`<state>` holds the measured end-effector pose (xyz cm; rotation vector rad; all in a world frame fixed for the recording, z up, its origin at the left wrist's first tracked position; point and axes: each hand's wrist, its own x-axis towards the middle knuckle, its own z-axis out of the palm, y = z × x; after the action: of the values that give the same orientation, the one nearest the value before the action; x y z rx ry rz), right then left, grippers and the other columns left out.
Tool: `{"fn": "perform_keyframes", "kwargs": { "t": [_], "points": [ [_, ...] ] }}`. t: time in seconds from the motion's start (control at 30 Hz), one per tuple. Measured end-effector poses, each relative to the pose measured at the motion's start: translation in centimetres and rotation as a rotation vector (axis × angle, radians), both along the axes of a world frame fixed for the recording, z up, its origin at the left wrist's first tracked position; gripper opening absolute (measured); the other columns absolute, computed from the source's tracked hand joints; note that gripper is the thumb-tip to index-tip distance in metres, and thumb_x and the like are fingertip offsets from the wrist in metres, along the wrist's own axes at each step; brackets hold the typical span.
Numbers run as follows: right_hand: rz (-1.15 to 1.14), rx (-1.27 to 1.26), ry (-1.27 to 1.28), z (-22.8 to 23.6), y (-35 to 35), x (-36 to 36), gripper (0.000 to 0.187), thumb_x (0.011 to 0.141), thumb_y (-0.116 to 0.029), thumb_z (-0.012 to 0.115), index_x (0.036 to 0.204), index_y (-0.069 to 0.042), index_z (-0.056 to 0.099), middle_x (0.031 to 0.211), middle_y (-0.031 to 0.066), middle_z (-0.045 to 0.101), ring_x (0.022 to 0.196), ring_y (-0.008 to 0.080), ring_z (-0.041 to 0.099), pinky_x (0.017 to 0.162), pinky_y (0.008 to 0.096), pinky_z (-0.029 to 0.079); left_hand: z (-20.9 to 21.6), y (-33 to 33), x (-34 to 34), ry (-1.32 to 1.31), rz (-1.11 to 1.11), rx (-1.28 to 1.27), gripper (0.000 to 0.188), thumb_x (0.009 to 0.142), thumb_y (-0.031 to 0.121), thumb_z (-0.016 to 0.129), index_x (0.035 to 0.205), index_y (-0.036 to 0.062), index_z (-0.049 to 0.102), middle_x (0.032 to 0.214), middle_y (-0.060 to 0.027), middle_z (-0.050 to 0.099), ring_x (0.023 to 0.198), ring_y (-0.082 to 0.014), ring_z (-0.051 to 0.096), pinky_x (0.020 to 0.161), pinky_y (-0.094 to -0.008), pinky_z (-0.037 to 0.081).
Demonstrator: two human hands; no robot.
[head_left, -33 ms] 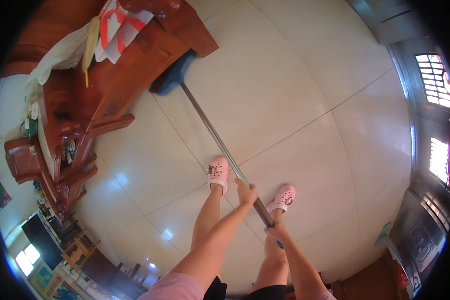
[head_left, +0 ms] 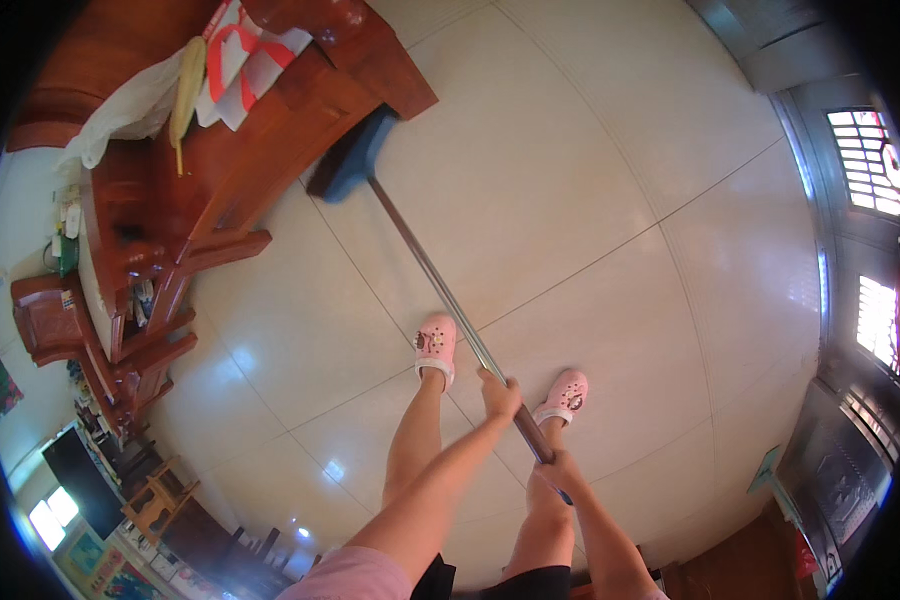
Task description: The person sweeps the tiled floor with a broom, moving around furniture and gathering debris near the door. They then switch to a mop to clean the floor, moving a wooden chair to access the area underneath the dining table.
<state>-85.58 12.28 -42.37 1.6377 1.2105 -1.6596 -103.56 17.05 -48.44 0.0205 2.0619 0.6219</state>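
Observation:
A long-handled broom slants across the view, its blue head (head_left: 360, 158) and dark bristles on the floor beside the base of a reddish-brown wooden sofa (head_left: 270, 150). Partway down the brown and silver handle (head_left: 420, 255), my left hand (head_left: 500, 397) is closed round it. My right hand (head_left: 558, 468) grips the handle lower down, close to its end, which pokes out below the fist. Part of the bristles is in shadow under the furniture edge.
My feet, in pink clogs (head_left: 435, 343), stand on either side of the handle on pale floor tiles (head_left: 590, 250). A white and red bag (head_left: 240, 75) and a yellowish long object (head_left: 186, 95) lie on the sofa. Metal doors (head_left: 860, 260) line the right side.
The broom has been drawn slightly back toward me and to the right, its head shifting a little out from the sofa. Both hands moved with it, still gripping.

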Motion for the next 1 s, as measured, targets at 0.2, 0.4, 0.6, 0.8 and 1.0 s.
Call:
{"fn": "perform_keyframes", "kwargs": {
  "t": [0.2,0.4,0.6,0.8,1.0],
  "points": [
    [-0.007,-0.186,-0.240,19.7,-0.6,7.3,0.025,0.059,-0.020,0.062,0.066,0.002,0.055,0.050,0.0116,0.054,0.043,0.0183,0.054,0.042,0.0305,0.043,10.0,-8.0,13.0,0.146,-0.338,0.023,0.038,0.070,0.005,0.049,0.096,-0.0069,0.023,0.053,-0.0163,0.052,0.042,-0.0261,0.055,0.038,-0.0343,0.045],
    [-0.072,-0.102,-0.281,37.6,-1.5,5.1,0.030,0.059,-0.014,0.060,0.082,0.004,0.052,0.057,0.0104,0.053,0.052,0.0204,0.055,0.048,0.0306,0.044,31.8,-1.1,6.7,-0.406,-0.566,0.134,0.019,0.070,0.008,0.050,0.077,-0.0054,0.039,0.053,-0.0138,0.050,0.036,-0.0211,0.050,0.035,-0.0312,0.042],
    [0.169,-0.089,-0.092,46.8,0.4,-0.4,0.042,0.060,-0.030,0.068,0.081,0.004,0.055,0.069,0.0186,0.058,0.063,0.0235,0.059,0.058,0.0329,0.045,37.2,-4.8,2.6,-0.803,0.221,0.270,0.037,0.068,-0.001,0.050,0.095,-0.0009,0.024,0.057,-0.0117,0.047,0.039,-0.0224,0.053,0.037,-0.0328,0.047],
    [-0.370,-0.423,0.420,43.3,3.9,-7.4,0.033,0.062,-0.016,0.065,0.089,-0.001,0.054,0.072,0.0066,0.055,0.066,0.0146,0.055,0.058,0.0277,0.045,36.9,-3.5,-7.5,-0.558,0.338,0.223,0.007,0.061,0.002,0.047,0.058,0.0002,0.040,0.047,-0.0088,0.044,0.036,-0.0231,0.051,0.034,-0.0314,0.042],
    [-1.071,-1.086,0.501,34.5,10.2,-15.9,0.030,0.072,-0.001,0.050,0.099,-0.003,0.037,0.080,0.0087,0.048,0.050,0.0095,0.041,0.040,0.0218,0.037,26.2,-1.3,-15.5,-0.587,0.520,0.162,0.013,0.064,0.012,0.051,0.060,0.0005,0.046,0.054,-0.0113,0.047,0.047,-0.0229,0.049,0.046,-0.0328,0.043]
  ]
}}
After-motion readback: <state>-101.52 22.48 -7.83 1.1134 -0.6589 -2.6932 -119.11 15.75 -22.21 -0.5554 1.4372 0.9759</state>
